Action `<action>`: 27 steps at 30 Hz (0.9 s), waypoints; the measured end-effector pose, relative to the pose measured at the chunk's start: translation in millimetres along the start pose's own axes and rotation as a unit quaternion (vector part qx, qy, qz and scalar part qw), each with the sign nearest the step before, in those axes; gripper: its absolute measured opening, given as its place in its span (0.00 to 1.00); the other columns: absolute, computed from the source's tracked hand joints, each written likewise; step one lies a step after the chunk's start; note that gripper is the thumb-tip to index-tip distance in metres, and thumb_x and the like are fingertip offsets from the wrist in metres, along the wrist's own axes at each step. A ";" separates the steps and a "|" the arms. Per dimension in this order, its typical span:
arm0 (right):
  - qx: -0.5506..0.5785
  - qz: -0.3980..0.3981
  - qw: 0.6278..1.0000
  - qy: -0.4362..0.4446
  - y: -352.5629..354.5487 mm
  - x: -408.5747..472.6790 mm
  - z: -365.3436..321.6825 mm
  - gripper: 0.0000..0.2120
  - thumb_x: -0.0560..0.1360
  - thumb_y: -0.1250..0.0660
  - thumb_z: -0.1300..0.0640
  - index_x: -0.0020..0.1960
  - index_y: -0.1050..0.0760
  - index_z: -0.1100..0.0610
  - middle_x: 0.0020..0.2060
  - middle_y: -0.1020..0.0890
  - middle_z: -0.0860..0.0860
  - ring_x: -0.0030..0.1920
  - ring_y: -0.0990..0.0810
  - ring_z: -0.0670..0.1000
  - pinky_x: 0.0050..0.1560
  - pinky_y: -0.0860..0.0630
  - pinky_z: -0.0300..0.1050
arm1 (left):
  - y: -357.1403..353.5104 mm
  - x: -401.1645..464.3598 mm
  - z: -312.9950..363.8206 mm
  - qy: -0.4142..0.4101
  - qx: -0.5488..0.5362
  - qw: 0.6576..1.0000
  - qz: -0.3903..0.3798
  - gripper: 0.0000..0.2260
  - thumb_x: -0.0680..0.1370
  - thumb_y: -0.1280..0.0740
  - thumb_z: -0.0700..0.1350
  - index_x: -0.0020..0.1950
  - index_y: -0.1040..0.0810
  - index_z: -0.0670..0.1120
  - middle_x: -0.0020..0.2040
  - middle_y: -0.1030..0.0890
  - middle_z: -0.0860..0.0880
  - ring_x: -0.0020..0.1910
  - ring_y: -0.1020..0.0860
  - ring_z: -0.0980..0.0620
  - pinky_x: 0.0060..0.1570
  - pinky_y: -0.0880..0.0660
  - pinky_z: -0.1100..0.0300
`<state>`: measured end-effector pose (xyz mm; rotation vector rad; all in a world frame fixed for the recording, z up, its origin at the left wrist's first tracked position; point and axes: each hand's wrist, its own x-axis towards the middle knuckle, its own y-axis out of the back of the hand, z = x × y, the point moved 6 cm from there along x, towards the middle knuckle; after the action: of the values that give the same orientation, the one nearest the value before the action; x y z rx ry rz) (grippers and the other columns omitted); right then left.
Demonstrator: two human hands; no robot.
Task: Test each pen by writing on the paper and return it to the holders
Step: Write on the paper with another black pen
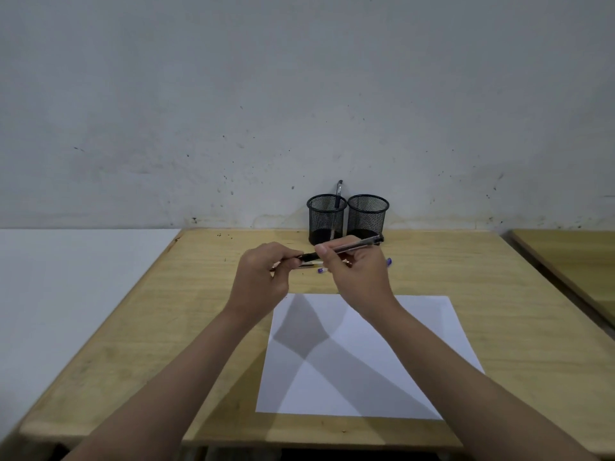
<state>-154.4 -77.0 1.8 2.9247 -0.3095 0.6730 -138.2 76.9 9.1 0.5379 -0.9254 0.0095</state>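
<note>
Fingers of our right hand (357, 271) are pinching a clear-barrelled black pen (346, 246) above the wooden table (466, 277), while our left hand (263, 277) is gripping its black end. White paper sheet (359, 357) is lying at six o'clock of both hands. Two black mesh holders (347, 219) are standing at twelve o'clock, the left one keeping a pen (338, 193).

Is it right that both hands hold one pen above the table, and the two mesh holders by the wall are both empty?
Not quite. The head view shows the left hand and right hand holding one pen above the table, but only the right holder looks empty. The left holder has a pen standing in it.
</note>
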 end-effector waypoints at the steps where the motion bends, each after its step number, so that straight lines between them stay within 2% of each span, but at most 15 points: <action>1: 0.001 0.011 1.000 0.012 -0.6 -2.6 -2.2 0.07 0.72 0.28 0.59 0.37 0.22 0.49 0.29 0.19 0.40 0.35 0.20 0.40 0.37 0.27 0.31 | -1.5 1.8 0.5 -0.005 0.008 1.000 -0.011 0.05 0.71 0.33 0.35 0.43 0.18 0.41 0.36 0.18 0.50 0.35 0.21 0.53 0.35 0.24 0.54; 3: 0.003 0.066 0.997 0.047 13.1 -4.5 -12.2 0.05 0.72 0.30 0.56 0.38 0.22 0.51 0.28 0.20 0.46 0.33 0.21 0.43 0.36 0.27 0.35 | 6.1 0.2 -15.8 0.022 0.035 0.999 -0.008 0.04 0.71 0.32 0.35 0.42 0.18 0.40 0.37 0.17 0.49 0.35 0.21 0.54 0.37 0.24 0.55; 5: 0.035 0.145 0.987 0.067 48.7 1.3 -23.4 0.06 0.73 0.32 0.55 0.37 0.23 0.50 0.26 0.20 0.51 0.30 0.22 0.46 0.34 0.24 0.41 | 36.3 -11.3 -55.4 0.115 0.066 0.990 0.043 0.03 0.71 0.30 0.35 0.42 0.18 0.41 0.39 0.16 0.46 0.37 0.21 0.60 0.40 0.24 0.64; 6: 0.052 0.171 0.981 0.073 67.4 5.8 -29.0 0.07 0.75 0.32 0.56 0.37 0.23 0.51 0.27 0.19 0.49 0.29 0.22 0.46 0.34 0.22 0.43 | 53.4 -19.5 -73.4 0.165 0.084 0.981 0.059 0.03 0.71 0.29 0.35 0.42 0.18 0.42 0.39 0.16 0.45 0.38 0.21 0.63 0.40 0.27 0.72; 8: 0.073 0.178 0.980 0.053 85.2 9.4 -32.1 0.08 0.76 0.33 0.57 0.39 0.22 0.56 0.25 0.21 0.46 0.27 0.22 0.45 0.34 0.20 0.44 | 68.3 -31.9 -93.5 0.229 0.116 0.966 0.038 0.03 0.72 0.29 0.36 0.43 0.17 0.43 0.39 0.17 0.47 0.38 0.21 0.63 0.40 0.31 0.79; 10: 0.089 0.152 0.984 -0.006 72.5 6.9 -20.9 0.10 0.77 0.34 0.56 0.39 0.23 0.60 0.23 0.22 0.46 0.26 0.24 0.45 0.30 0.20 0.43 | 56.5 -37.2 -96.0 0.249 0.108 0.962 0.006 0.03 0.71 0.28 0.38 0.44 0.17 0.44 0.39 0.18 0.49 0.38 0.22 0.63 0.40 0.30 0.77; 12: 0.106 0.126 0.984 -0.066 52.1 0.1 -4.3 0.10 0.76 0.34 0.57 0.37 0.23 0.58 0.22 0.23 0.47 0.25 0.24 0.45 0.26 0.21 0.42 | 32.8 -39.7 -91.9 0.254 0.096 0.962 -0.035 0.03 0.71 0.28 0.40 0.44 0.16 0.46 0.39 0.18 0.51 0.40 0.22 0.61 0.44 0.27 0.69; 15: 0.130 0.103 0.978 -0.127 38.8 -8.2 15.2 0.06 0.74 0.30 0.59 0.38 0.21 0.59 0.23 0.24 0.48 0.26 0.25 0.46 0.27 0.21 0.42 | 8.5 -46.6 -102.0 0.284 0.104 0.949 -0.088 0.04 0.70 0.27 0.44 0.44 0.16 0.50 0.43 0.17 0.53 0.44 0.21 0.57 0.48 0.25 0.60; 18: 0.115 0.097 0.976 -0.155 39.2 -14.0 29.0 0.03 0.71 0.28 0.62 0.40 0.21 0.60 0.26 0.23 0.50 0.27 0.24 0.47 0.29 0.21 0.41 | -1.0 -50.9 -111.8 0.308 0.116 0.938 -0.109 0.05 0.69 0.26 0.46 0.44 0.16 0.51 0.44 0.19 0.54 0.47 0.21 0.54 0.52 0.24 0.54; 23: 0.105 0.090 0.974 -0.178 34.1 -18.2 41.2 0.04 0.71 0.28 0.63 0.39 0.21 0.59 0.26 0.22 0.50 0.27 0.25 0.48 0.31 0.20 0.42 | -0.2 -51.5 -109.6 0.328 0.087 0.937 -0.089 0.14 0.68 0.25 0.47 0.52 0.18 0.51 0.50 0.21 0.53 0.49 0.24 0.54 0.51 0.29 0.60; 27: 0.083 0.078 0.976 -0.184 23.8 -15.1 47.0 0.05 0.71 0.27 0.61 0.39 0.21 0.60 0.28 0.21 0.51 0.26 0.24 0.46 0.29 0.22 0.41 | 5.9 -54.6 -88.6 0.259 0.104 0.957 -0.082 0.17 0.69 0.27 0.52 0.55 0.19 0.49 0.53 0.22 0.52 0.54 0.24 0.53 0.56 0.29 0.57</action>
<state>-153.4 -105.3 -45.2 3.2016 -0.5496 0.1729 -106.0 133.3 -72.4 0.7620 -0.3668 0.0936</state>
